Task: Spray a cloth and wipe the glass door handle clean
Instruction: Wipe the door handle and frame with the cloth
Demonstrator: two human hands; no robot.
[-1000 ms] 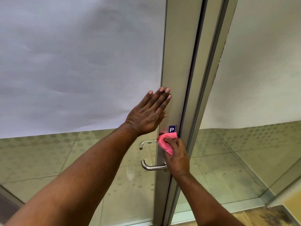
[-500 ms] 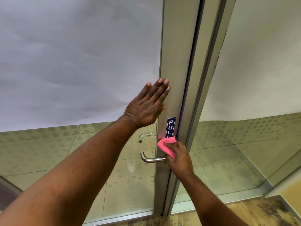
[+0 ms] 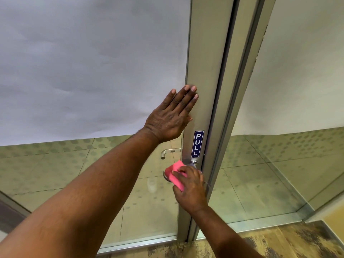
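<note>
A glass door with a metal frame (image 3: 206, 71) fills the view. Its steel lever handle (image 3: 193, 162) sits just below a blue PULL sticker (image 3: 197, 143). My right hand (image 3: 191, 189) grips a folded pink cloth (image 3: 174, 174) and presses it over the lever, so most of the lever is hidden. My left hand (image 3: 173, 118) lies flat with fingers spread against the glass and the frame, above the sticker. A second handle (image 3: 168, 151) shows through the glass on the far side.
White paper (image 3: 93, 62) covers the upper glass on both panes. A second glass pane (image 3: 288, 164) stands to the right of the frame. Below is a mottled brown floor (image 3: 279, 241) and the door's bottom rail (image 3: 137, 243).
My right hand with the pink cloth has slid down from beside the PULL sticker and leftwards onto the lever. The whole sticker now shows. My left hand stays pressed flat on the door.
</note>
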